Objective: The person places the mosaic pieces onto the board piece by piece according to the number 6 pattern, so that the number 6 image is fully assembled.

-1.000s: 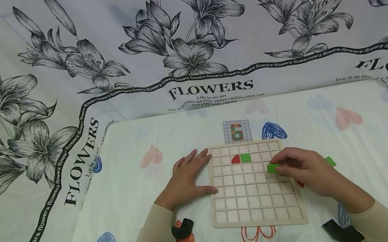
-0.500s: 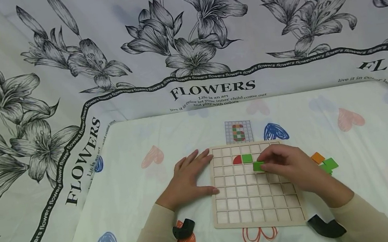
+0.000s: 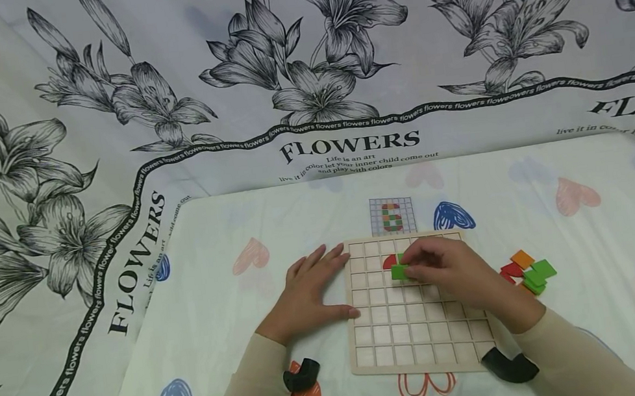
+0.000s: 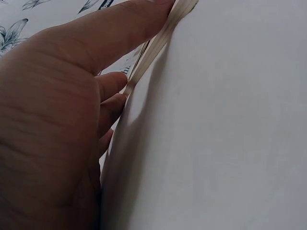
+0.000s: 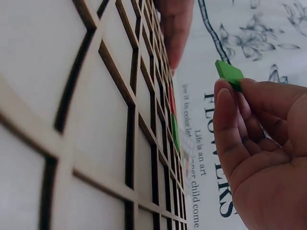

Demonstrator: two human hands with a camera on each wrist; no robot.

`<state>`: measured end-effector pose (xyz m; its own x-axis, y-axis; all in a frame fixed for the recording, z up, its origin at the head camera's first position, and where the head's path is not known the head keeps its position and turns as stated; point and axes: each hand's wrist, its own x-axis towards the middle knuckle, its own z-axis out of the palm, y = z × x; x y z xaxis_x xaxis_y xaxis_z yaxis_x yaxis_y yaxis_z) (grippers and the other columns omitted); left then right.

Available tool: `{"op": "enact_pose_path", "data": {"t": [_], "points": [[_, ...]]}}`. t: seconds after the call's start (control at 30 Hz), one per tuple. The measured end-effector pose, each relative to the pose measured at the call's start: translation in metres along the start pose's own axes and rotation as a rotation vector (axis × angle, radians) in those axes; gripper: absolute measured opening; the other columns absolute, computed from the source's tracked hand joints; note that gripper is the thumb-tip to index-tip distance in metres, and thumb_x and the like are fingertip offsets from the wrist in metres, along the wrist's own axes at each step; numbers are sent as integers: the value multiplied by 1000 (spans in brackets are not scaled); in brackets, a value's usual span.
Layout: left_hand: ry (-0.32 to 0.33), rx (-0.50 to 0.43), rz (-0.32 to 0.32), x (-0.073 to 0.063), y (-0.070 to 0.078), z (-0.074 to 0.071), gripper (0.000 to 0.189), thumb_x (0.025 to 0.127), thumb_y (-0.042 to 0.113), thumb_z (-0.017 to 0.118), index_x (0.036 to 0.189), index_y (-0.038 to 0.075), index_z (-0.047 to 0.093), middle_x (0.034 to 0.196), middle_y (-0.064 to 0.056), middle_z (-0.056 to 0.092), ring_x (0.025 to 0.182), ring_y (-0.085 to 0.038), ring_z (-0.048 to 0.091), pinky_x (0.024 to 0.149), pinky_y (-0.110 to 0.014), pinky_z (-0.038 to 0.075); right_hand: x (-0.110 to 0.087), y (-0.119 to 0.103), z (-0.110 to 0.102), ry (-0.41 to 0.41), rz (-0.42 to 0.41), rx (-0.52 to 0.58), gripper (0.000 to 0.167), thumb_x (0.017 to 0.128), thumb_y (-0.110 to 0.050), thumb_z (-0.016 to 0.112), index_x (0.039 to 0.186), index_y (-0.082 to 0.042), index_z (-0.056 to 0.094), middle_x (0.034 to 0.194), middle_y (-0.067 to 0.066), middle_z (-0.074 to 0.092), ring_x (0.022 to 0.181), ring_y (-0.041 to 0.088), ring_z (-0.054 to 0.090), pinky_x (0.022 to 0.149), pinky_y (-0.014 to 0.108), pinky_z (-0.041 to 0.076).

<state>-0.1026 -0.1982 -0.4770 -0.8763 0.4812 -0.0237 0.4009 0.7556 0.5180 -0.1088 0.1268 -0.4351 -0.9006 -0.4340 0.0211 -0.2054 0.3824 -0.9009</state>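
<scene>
Hands (image 3: 312, 295) (image 3: 449, 271) at gridded board (image 3: 400, 332), heart-printed cloth (image 3: 204, 335) (flowered backdrop (image 3: 249, 111))

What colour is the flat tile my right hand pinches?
The flat tile is green, clearest from the right wrist.

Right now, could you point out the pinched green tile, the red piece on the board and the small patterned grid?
Pinched green tile (image 5: 230, 72), right wrist view: its broad face.
Red piece (image 3: 390, 263), head view: middle of its top.
Small patterned grid (image 3: 393, 217), head view: its middle.
</scene>
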Motion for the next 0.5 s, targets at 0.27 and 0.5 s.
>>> {"op": "enact_pose_path", "data": {"t": [0.27, 0.5], "points": [[10, -5, 25, -1, -1, -1, 101, 87, 69, 82, 170, 27, 43, 177, 14, 26, 164, -17, 11, 125, -57, 10, 16, 3, 4, -43, 28, -54, 11, 103, -6, 76, 106, -16, 79, 106, -4, 74, 91, 21, 64, 80, 31, 55], [0, -2, 11, 0, -1, -1, 101, 87, 72, 79, 171, 30, 41, 177, 16, 25, 164, -15, 9, 126, -55, 8, 19, 7, 12, -75, 45, -91, 11, 103, -7, 75, 103, -17, 80, 106, -5, 74, 94, 19, 64, 89, 39, 56]]}}
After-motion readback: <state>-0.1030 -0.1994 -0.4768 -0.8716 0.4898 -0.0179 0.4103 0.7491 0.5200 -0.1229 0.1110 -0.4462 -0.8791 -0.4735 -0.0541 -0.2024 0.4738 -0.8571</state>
